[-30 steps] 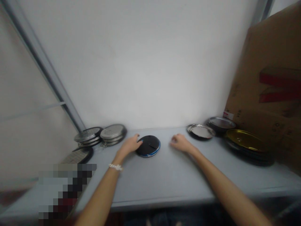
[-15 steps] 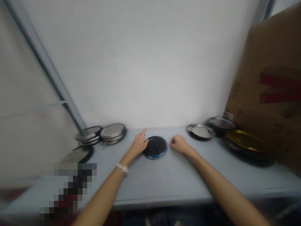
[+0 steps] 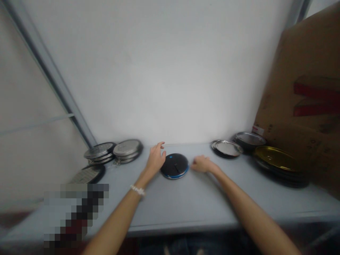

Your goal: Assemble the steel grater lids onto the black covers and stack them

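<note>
A round black disc (image 3: 174, 163) with a blue-and-silver rim, a small blue dot and a short dark bar on top lies flat on the table in the middle of the head view. My left hand (image 3: 156, 158) is at its left edge, fingers stretched and apart with nothing in them; whether it touches the rim I cannot tell. On the other side, close to the right rim, my right hand (image 3: 202, 164) is curled into a fist near the tabletop. Its fingertips are hidden, so what it holds, if anything, does not show.
Stacked silver discs (image 3: 127, 148) and more grey discs (image 3: 99, 151) sit at the left on the grey table (image 3: 183, 209). To the right are silver plates (image 3: 227, 148), a dark round dish (image 3: 250, 139), a gold-topped stack (image 3: 277, 158) and a large cardboard box (image 3: 305, 56). A white wall (image 3: 170, 71) stands behind.
My left hand has drawn slightly left, off the disc's top edge, and its fingers have bent a little. My right fist has shifted slightly left, closer to the disc.
</note>
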A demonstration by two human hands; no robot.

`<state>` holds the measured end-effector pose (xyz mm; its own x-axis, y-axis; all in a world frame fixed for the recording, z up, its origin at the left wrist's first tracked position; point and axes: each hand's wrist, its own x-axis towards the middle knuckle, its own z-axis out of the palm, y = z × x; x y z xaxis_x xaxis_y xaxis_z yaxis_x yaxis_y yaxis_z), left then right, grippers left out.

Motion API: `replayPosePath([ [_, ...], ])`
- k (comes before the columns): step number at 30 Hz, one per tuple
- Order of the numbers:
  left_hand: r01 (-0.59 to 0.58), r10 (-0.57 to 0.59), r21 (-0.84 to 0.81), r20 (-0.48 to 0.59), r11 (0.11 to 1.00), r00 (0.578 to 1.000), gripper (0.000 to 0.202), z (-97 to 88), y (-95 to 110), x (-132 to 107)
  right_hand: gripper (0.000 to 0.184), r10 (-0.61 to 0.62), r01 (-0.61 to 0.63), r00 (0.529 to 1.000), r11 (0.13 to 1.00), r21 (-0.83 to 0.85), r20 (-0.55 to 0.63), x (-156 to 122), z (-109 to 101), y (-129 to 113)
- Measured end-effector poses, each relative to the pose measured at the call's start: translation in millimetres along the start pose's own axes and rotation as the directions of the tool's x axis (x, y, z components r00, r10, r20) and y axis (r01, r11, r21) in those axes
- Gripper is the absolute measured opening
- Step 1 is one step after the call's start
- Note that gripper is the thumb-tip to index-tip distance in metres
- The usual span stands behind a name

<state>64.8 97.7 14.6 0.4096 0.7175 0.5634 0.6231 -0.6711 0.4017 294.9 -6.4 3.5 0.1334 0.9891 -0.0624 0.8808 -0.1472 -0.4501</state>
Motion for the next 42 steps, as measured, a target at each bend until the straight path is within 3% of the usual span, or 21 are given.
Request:
replayPosePath([
  [3, -0.016, 0.02, -0.055, 0.064, 0.998, 0.998, 0.03, -5.9, 14.5, -3.4, 0.025, -0.033, 0.04, 0.999, 0.976, 0.215, -0.038, -0.4, -1.3, -0.8],
  [5, -0.104, 0.117, -0.1, 0.134, 0.99, 0.984, 0.026, -6.7, 25.9, -9.1, 0.025, -0.049, 0.069, 0.997, 0.924, 0.377, -0.064, -0.9, -1.1, -4.1],
  [8, -0.297, 0.328, -0.155, 0.243, 0.942, 0.913, 0.031, -2.9, 43.8, -20.3, 0.024, -0.07, 0.109, 0.994, 0.792, 0.601, -0.088, -2.9, 2.1, -12.2],
  [10, -0.375, 0.41, -0.174, 0.266, 0.911, 0.873, 0.034, 1.2, 53.5, -26.5, 0.025, -0.082, 0.12, 0.993, 0.686, 0.718, -0.088, -4.7, 5.9, -17.4],
  [14, -0.416, 0.439, -0.151, 0.197, 0.897, 0.877, 0.02, 5.7, 61.0, -31.1, 0.026, -0.087, 0.081, 0.995, 0.495, 0.865, -0.043, -6.8, 14.6, -23.5],
  [17, -0.455, 0.469, -0.117, 0.171, 0.883, 0.866, 0.022, 6.2, 58.7, -31.2, 0.025, -0.086, 0.042, 0.996, 0.384, 0.922, -0.01, -6.6, 18.3, -25.1],
  [23, -0.413, 0.429, -0.124, 0.155, 0.902, 0.89, 0.025, 7.4, 59.0, -33.2, 0.025, -0.119, 0.026, 0.993, 0.288, 0.957, 0.009, -9.0, 16.2, -27.4],
  [25, -0.325, 0.353, -0.206, 0.121, 0.923, 0.928, 0.022, 8.3, 61.3, -33.6, 0.021, -0.116, 0.056, 0.993, 0.283, 0.958, -0.023, -10.2, 15.4, -28.9],
  [27, -0.165, 0.207, -0.334, 0.095, 0.928, 0.974, 0.019, 10.7, 62.6, -31.8, 0.017, -0.116, 0.136, 0.988, 0.304, 0.943, -0.105, -10.7, 15.3, -30.1],
  [31, 0.111, -0.052, -0.565, 0.12, 0.818, 0.991, 0.018, 22.6, 62.1, -16.9, 0.021, -0.179, 0.375, 0.927, 0.5, 0.781, -0.331, -8.6, 14.1, -28.2],
  [35, 0.103, -0.065, -0.451, 0.098, 0.886, 0.993, 0.015, 40.7, 72.1, 9.0, 0.026, -0.163, 0.467, 0.866, 0.604, 0.646, -0.473, -5.1, 5.7, -16.5],
  [37, 0.079, -0.046, -0.388, 0.093, 0.918, 0.995, 0.013, 50.2, 83.4, 21.9, 0.024, -0.153, 0.479, 0.822, 0.705, 0.523, -0.548, -4.7, -1.4, -7.8],
  [39, 0.074, -0.046, -0.351, 0.088, 0.933, 0.995, 0.01, 59.1, 96.1, 33.6, 0.022, -0.158, 0.435, 0.803, 0.814, 0.385, -0.575, -5.0, -8.9, 1.4],
  [42, 0.051, -0.021, -0.291, 0.108, 0.955, 0.994, 0.011, 70.3, 111.2, 47.5, 0.024, -0.115, 0.349, 0.808, 0.883, 0.312, -0.577, -4.1, -18.0, 15.0],
])
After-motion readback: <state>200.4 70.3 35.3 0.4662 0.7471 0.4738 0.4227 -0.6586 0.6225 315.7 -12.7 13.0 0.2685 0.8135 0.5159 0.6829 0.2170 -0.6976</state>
